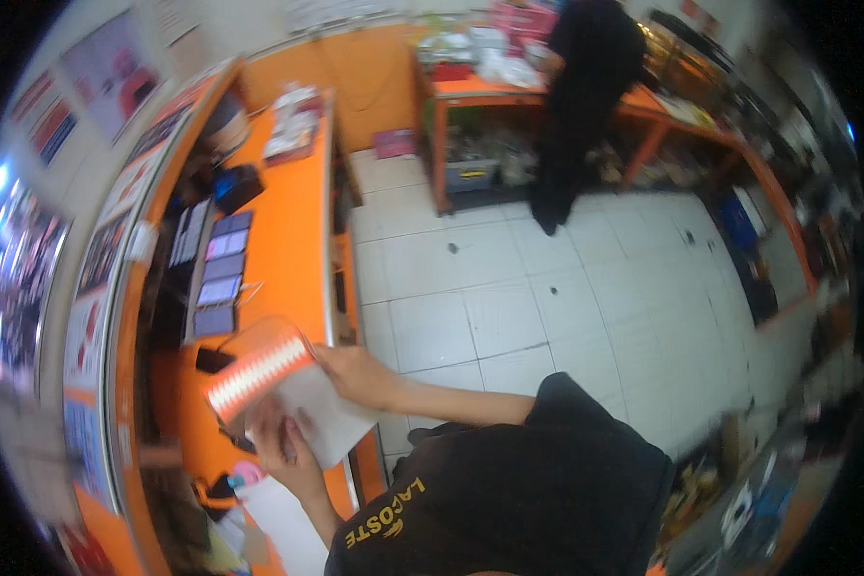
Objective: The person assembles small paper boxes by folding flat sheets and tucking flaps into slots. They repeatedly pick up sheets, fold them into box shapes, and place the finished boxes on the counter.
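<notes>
Both my hands are on a pale, flat sheet with an orange-and-white banded strip along its far left side; its exact kind is unclear. My right hand grips the upper right end of the strip, fingers closed around the edge. Lower down, my left hand has its thumb and fingers closed at the sheet's near left edge, slightly blurred. The sheet is held above the orange counter. Beneath it, a dark phone-like thing lies beside the strip.
Several phones or tablets lie in a row along the counter. White paper and a pink roll are near my left forearm. Another person in black stands at a far orange table. White floor tiles lie to the right.
</notes>
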Available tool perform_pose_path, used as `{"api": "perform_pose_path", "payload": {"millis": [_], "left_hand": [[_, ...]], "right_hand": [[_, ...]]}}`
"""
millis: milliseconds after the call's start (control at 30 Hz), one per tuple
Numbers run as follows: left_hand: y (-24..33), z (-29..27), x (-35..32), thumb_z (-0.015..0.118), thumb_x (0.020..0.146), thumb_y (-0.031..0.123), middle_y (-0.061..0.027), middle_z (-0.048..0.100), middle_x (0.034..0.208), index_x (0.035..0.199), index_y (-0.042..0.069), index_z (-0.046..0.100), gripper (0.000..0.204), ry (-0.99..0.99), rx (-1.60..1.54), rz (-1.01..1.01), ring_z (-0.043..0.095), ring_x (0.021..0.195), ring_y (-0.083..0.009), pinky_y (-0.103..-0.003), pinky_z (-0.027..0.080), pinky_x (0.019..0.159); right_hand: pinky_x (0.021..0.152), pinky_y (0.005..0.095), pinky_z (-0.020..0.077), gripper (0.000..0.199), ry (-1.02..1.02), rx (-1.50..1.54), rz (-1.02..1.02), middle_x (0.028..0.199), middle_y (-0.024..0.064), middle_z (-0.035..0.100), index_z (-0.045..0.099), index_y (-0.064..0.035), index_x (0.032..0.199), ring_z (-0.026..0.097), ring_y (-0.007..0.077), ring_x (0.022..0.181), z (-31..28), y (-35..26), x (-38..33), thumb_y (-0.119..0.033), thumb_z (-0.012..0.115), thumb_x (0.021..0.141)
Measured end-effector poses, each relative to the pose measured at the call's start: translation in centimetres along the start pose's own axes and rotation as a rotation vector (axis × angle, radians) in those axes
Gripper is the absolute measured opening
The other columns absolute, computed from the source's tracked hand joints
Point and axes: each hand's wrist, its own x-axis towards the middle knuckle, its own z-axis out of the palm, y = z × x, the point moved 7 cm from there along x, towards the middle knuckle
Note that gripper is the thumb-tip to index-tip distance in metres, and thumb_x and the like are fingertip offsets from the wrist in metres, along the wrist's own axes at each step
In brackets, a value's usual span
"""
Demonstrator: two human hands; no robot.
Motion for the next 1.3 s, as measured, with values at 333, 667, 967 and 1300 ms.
{"api": "perform_pose_path", "payload": {"millis": [333, 667, 967, 1300], "left_hand": [[-1.3, 12.2, 4.4, 0.055, 0.095, 0.008, -0.0100, 0.049, 0.110, 0.130, -0.001, 0.056, 0.035, -0.654, -0.291, -0.087, 0.051, 0.097, -0.0161, -0.028, 0.043, 0.079], [2.7, 14.0, 1.2, 0.061, 0.089, -0.001, -0.0085, 0.049, 0.097, 0.126, 0.004, 0.063, 0.038, -0.662, -0.083, 0.434, 0.053, 0.086, -0.0194, -0.031, 0.048, 0.072], [-2.3, 11.7, 4.1, 0.061, 0.094, 0.005, -0.0075, 0.065, 0.095, 0.118, -0.005, 0.060, 0.026, -0.587, -0.557, -0.262, 0.061, 0.086, -0.0101, -0.023, 0.048, 0.076], [-1.8, 10.5, 4.3, 0.058, 0.097, 0.007, -0.0056, 0.062, 0.089, 0.106, -0.002, 0.056, 0.013, -0.360, -0.641, -0.220, 0.055, 0.081, -0.0086, -0.024, 0.044, 0.073]], "right_hand": [[0.090, 0.0482, 0.0479, 0.060, 0.148, -0.379, 0.599, 0.115, 0.0332, 0.056, 0.048, 0.0033, 0.127, 0.057, 0.0481, 0.104, -6.8, 7.3, -6.3, -0.040, 0.063, 0.090], [0.080, 0.0288, 0.0518, 0.035, 0.489, 0.482, 0.569, 0.106, 0.0086, 0.064, 0.059, -0.0003, 0.117, 0.061, 0.0140, 0.100, -5.9, 6.3, -6.9, -0.023, 0.067, 0.092], [0.084, 0.0341, 0.0501, 0.035, 0.408, 0.457, 0.386, 0.105, 0.0131, 0.065, 0.058, 0.0005, 0.112, 0.063, 0.0234, 0.098, -3.4, 2.5, -3.8, -0.025, 0.067, 0.090], [0.085, 0.0403, 0.0478, 0.029, 0.239, 0.136, 0.144, 0.109, 0.0179, 0.061, 0.056, 0.0009, 0.107, 0.060, 0.0325, 0.102, -1.2, 2.1, -3.0, -0.021, 0.064, 0.089]]}}
